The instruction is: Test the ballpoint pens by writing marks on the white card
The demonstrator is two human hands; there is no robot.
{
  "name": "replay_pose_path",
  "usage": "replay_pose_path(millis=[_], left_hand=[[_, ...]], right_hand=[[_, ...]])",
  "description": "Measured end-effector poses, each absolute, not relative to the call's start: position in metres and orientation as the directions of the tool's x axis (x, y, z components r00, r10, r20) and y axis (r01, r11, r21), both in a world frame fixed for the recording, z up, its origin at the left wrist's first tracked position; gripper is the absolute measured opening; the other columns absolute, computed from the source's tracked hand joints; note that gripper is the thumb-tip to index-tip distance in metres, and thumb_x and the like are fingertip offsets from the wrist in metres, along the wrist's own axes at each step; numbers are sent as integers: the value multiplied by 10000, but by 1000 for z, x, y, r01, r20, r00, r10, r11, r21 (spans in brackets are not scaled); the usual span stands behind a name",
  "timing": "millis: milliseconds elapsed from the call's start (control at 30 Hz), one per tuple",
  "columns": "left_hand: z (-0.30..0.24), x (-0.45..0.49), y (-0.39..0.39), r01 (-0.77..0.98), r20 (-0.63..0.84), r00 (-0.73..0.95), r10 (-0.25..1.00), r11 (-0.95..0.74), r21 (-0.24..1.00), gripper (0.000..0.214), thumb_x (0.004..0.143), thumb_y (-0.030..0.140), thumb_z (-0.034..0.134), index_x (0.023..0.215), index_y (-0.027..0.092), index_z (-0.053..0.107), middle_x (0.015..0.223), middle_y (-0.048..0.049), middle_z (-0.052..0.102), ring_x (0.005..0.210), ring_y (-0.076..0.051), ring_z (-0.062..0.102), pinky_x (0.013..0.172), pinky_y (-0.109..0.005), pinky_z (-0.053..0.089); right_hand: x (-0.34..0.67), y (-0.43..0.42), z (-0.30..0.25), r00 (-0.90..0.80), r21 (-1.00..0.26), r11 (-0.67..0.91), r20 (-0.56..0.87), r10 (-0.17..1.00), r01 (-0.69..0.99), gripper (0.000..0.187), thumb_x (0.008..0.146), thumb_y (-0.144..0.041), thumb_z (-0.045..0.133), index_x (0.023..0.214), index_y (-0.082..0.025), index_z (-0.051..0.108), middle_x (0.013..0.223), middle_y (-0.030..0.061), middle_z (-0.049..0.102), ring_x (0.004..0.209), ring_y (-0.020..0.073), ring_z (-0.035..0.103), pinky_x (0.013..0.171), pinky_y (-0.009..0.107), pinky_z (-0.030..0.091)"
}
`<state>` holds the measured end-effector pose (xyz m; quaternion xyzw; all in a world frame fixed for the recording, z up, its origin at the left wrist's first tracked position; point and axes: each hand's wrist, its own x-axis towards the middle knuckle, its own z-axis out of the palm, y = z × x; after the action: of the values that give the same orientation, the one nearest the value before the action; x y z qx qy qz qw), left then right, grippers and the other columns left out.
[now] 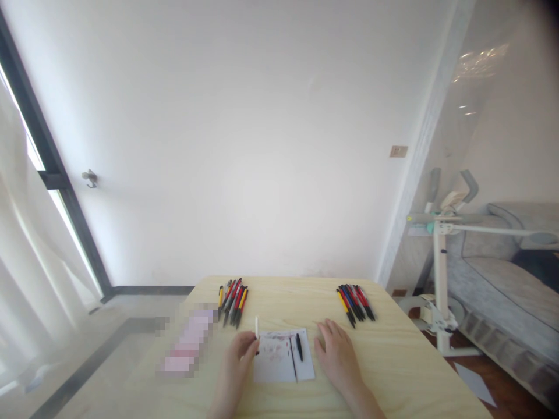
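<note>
My left hand (243,349) is closed, pinching a slim white pen-like stick (257,327) upright at the left edge of a white sheet (275,372). A small dark bit shows below the fingers, but I cannot make out whether it belongs to the stick. On the sheet, which bears reddish and grey marks, lie a short black pen part (299,347) and a thin dark rod (293,359). My right hand (336,352) rests palm down on the table just right of the sheet, fingers stretched out and holding nothing.
Two bunches of pens, red, yellow, black and other colours, lie on the light wooden table (279,297): a left bunch (233,301) and a right bunch (355,304). A blurred pink item (187,346) is at the left edge. An exercise bike (442,279) stands beside a grey sofa (498,267).
</note>
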<state>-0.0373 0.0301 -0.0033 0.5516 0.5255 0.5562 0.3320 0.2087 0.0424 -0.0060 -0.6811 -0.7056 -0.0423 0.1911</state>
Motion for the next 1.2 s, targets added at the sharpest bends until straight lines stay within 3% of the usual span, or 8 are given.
replay_pose_path(millis=[233,400,500,833,1000,1200], left_hand=[[-4,-33,25,207,215,-200,956,-173,963,338,699,342,575,961,132,619,937,-107,678,860,-240,623,748,-343,508],[6,-38,25,142,164,-250,954,-131,981,280,669,341,592,867,152,652,857,-85,694,811,-252,627,746,-358,492],[12,-38,22,86,133,-289,948,-113,990,267,653,355,606,821,151,648,796,-69,689,769,-237,621,726,-339,485],[-9,-45,29,-37,126,-328,936,-147,988,290,669,354,611,874,150,589,823,-66,653,749,-197,582,689,-303,457],[-12,-47,28,-80,75,-332,940,-108,991,365,667,366,611,958,145,590,954,-102,645,807,-215,591,724,-328,455],[-8,-45,26,-105,86,-349,933,-131,986,358,666,366,606,950,150,578,913,-105,654,768,-213,597,665,-318,461]], right_hand=[[209,44,-7,3,-273,101,355,935,957,337,777,-238,454,1094,-189,556,1155,85,534,1106,238,426,964,347,270],[191,40,11,-100,-393,282,425,900,875,256,781,-169,456,995,-196,594,1019,72,587,995,209,488,897,309,327],[174,39,27,-228,-424,396,394,890,815,214,780,-147,478,912,-221,628,912,45,606,894,190,512,812,281,359],[143,56,38,-587,-224,652,296,754,724,140,767,-171,553,754,-234,678,745,7,599,787,151,498,724,241,342],[139,63,33,-679,-122,721,261,686,682,151,765,-180,547,692,-202,678,694,20,600,727,151,500,709,243,352],[135,67,32,-728,-106,759,226,647,642,145,758,-189,553,692,-206,681,686,19,630,722,153,518,707,243,357]])
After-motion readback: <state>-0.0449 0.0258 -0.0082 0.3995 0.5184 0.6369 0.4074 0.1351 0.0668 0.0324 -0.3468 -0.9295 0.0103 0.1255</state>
